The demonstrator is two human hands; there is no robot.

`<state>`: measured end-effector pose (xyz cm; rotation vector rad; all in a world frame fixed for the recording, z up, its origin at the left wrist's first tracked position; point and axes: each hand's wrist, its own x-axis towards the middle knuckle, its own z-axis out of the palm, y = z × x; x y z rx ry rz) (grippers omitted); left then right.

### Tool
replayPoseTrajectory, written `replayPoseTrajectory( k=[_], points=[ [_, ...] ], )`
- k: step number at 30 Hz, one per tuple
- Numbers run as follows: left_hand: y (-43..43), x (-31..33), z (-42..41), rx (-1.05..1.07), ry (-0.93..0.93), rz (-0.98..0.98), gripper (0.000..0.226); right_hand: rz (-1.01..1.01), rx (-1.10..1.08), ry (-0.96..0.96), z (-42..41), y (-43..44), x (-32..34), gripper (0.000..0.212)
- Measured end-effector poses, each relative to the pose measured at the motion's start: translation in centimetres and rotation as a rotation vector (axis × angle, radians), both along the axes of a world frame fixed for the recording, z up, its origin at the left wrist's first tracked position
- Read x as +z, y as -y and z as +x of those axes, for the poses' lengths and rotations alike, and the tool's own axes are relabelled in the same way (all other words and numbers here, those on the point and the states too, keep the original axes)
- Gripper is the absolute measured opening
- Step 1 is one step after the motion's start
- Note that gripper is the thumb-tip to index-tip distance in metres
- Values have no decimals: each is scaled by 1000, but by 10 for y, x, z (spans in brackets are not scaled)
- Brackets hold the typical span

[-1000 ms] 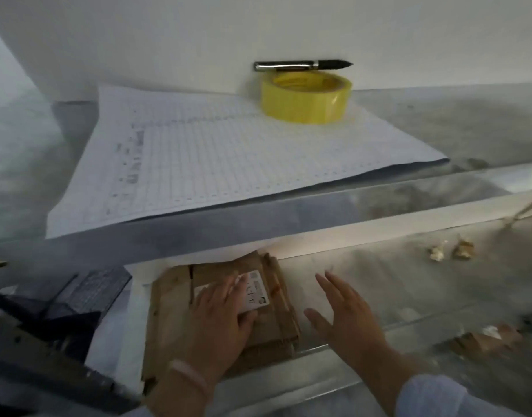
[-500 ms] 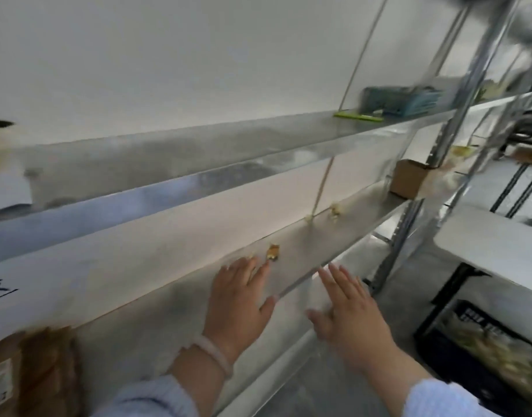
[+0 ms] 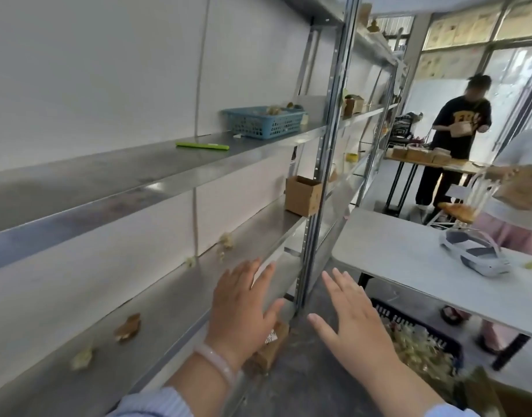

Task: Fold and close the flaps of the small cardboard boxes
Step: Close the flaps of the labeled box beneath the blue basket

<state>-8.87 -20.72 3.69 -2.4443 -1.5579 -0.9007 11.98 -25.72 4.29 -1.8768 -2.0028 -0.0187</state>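
My left hand [image 3: 243, 311] hovers with straight, spread fingers over the front edge of the lower metal shelf [image 3: 156, 299] and holds nothing. My right hand [image 3: 349, 314] is held out beside it over the floor, fingers straight and empty too. A small open cardboard box [image 3: 302, 195] stands at the far end of that shelf by the upright post. Another small brown box with a white label [image 3: 272, 344] lies low down, partly hidden behind my left hand.
A blue basket [image 3: 263, 121] and a green pen [image 3: 203, 145] sit on the upper shelf. Crumpled scraps [image 3: 127, 326] lie on the lower shelf. To the right stand a white table [image 3: 409, 251] with a headset [image 3: 475, 254], a black crate [image 3: 421, 341] and two people.
The view has swung right, away from the flattened cardboard stack, paper sheet and yellow tape. My left hand has come off the cardboard; both hands now hover empty farther along the shelf.
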Motion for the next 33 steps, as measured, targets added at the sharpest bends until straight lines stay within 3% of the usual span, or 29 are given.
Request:
replayPoseTrajectory(
  k=[14, 20, 28, 33],
  points=[
    [-273, -10, 69, -43, -50, -76, 62, -24, -84, -64, 71, -261, -4, 76],
    [-342, -23, 97, -90, -20, -157, 63, -100, -96, -104, 94, -342, -29, 76],
    [-432, -43, 140, -39, -26, -303, 72, -229, -146, -341, 143, -476, -42, 71],
    [-506, -39, 183, 76, 135, -435, 72, -356, -133, -526, 182, -565, -47, 63]
  ],
)
